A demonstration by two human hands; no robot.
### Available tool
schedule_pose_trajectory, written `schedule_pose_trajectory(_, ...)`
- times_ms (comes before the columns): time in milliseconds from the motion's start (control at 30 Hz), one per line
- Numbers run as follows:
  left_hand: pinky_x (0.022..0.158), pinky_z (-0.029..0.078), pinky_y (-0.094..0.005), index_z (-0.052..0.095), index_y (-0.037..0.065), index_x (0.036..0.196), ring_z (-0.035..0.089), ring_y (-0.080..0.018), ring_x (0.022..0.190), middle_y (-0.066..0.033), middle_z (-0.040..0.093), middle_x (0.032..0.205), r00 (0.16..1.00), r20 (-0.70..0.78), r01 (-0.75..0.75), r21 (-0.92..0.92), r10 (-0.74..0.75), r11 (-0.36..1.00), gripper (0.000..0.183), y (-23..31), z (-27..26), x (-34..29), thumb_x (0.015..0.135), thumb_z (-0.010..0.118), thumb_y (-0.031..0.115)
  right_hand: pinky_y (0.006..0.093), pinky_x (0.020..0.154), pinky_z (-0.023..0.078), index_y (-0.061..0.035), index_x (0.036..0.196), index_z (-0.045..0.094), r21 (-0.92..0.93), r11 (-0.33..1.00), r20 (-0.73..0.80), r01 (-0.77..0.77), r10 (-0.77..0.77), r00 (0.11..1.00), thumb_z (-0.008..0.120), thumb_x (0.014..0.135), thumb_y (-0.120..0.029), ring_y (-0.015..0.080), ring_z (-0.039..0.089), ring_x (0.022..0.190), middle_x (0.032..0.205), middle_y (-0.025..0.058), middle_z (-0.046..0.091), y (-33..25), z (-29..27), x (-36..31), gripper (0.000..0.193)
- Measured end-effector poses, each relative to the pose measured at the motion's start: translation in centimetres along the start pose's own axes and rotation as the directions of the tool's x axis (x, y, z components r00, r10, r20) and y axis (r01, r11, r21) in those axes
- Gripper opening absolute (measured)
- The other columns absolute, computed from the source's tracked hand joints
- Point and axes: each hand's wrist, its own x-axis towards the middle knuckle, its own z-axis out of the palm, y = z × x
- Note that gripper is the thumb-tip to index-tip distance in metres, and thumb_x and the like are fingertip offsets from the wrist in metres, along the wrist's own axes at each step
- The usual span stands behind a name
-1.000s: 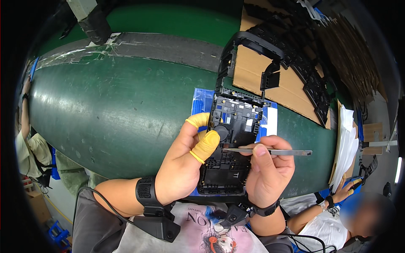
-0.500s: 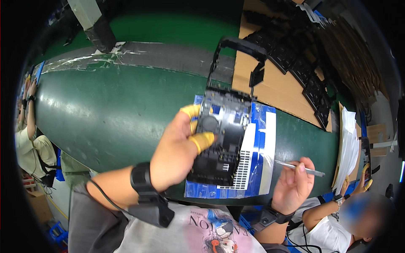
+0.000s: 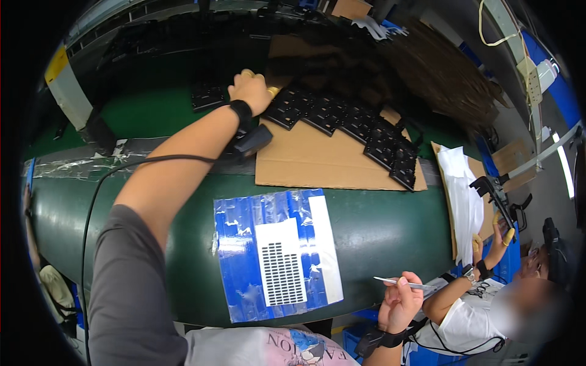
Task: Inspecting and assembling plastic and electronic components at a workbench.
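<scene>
Far out over the table, my left hand [image 3: 249, 90] has curled fingers with yellow finger cots at the upper left edge of a black plastic housing [image 3: 285, 108]. That housing is the leftmost in a slanting, overlapping row; my fingertips are partly hidden. Close to my body, my right hand [image 3: 401, 305] pinches metal tweezers [image 3: 390, 281], their tip pointing left. Between the hands lies a blue, tape-covered board [image 3: 238, 268]. On it rests a white label sheet [image 3: 284, 293] with rows of small black stickers, some rows partly used up.
Under the housings lies a cardboard sheet [image 3: 323, 165]. Another black part [image 3: 207, 97] sits left of my hand. White sheets [image 3: 461, 189] are stacked at right, beside a co-worker [image 3: 476, 317] holding a black frame [image 3: 497, 198]. A post [image 3: 76, 97] stands at left.
My left hand has moved from above the blue board, where it held a black housing, out to the housings on the cardboard. My right hand still holds the tweezers. The view has shifted.
</scene>
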Motion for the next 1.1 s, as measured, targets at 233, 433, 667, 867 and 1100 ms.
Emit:
schedule_pose_trajectory(233,0.072,0.042,-0.0377,0.058,0.002,0.086,0.051,-0.0302,0.085,-0.0161,0.054,0.088,0.996,0.087,-0.007,0.005,0.007,1.000,0.027,-0.1,2.5,2.1,0.073,0.056,0.025,0.0191,0.046,0.035,0.0034,0.089,0.048,0.014,1.000,0.113,-0.001,-0.001,0.994,0.054,0.072,0.001,0.0078,0.040,0.044,0.063,0.0130,0.054,-0.5,3.2,-0.3,0.019)
schedule_pose_trajectory(433,0.056,0.044,-0.0269,0.053,-0.001,0.079,0.052,-0.0143,0.059,-0.0074,0.056,0.071,0.988,0.124,0.154,-0.740,-0.092,0.655,0.018,-3.6,-3.4,-2.6,0.076,0.057,0.016,0.0195,0.063,0.042,0.0052,0.089,0.052,-0.102,0.988,0.377,-0.112,0.142,0.915,0.060,0.070,0.004,0.0099,0.054,0.069,0.076,0.0085,0.057,1.9,7.5,-1.3,0.020)
schedule_pose_trajectory(667,0.064,0.046,-0.0213,0.050,0.001,0.094,0.054,-0.0088,0.073,-0.0043,0.055,0.083,0.808,0.582,0.583,-0.812,0.094,0.018,0.021,-1.0,-14.8,-15.9,0.082,0.048,0.018,0.0169,0.059,0.041,0.0040,0.091,0.051,-0.237,0.958,0.443,-0.162,0.255,0.859,0.054,0.074,0.005,0.0083,0.054,0.067,0.076,0.0065,0.057,4.8,10.9,0.5,0.017)
schedule_pose_trajectory(867,0.066,0.045,-0.0205,0.041,0.001,0.106,0.051,-0.0076,0.071,-0.0042,0.053,0.084,0.913,0.362,0.378,-0.924,-0.189,0.052,0.030,0.1,-16.0,-23.3,0.081,0.050,0.015,0.0183,0.058,0.043,0.0030,0.090,0.051,-0.229,0.952,0.485,-0.204,0.294,0.824,0.052,0.074,0.005,0.0105,0.057,0.066,0.075,0.0080,0.058,5.2,11.3,0.5,0.016)
schedule_pose_trajectory(1100,0.066,0.044,-0.0167,0.039,0.004,0.116,0.049,-0.0045,0.072,0.0001,0.052,0.088,0.891,0.348,0.363,-0.932,-0.292,-0.005,0.039,-0.8,-12.1,-25.2,0.083,0.048,0.022,0.0188,0.059,0.044,0.0035,0.090,0.052,-0.274,0.951,0.503,-0.142,0.268,0.822,0.054,0.073,0.006,0.0107,0.057,0.066,0.077,0.0083,0.058,5.6,11.4,0.2,0.017)
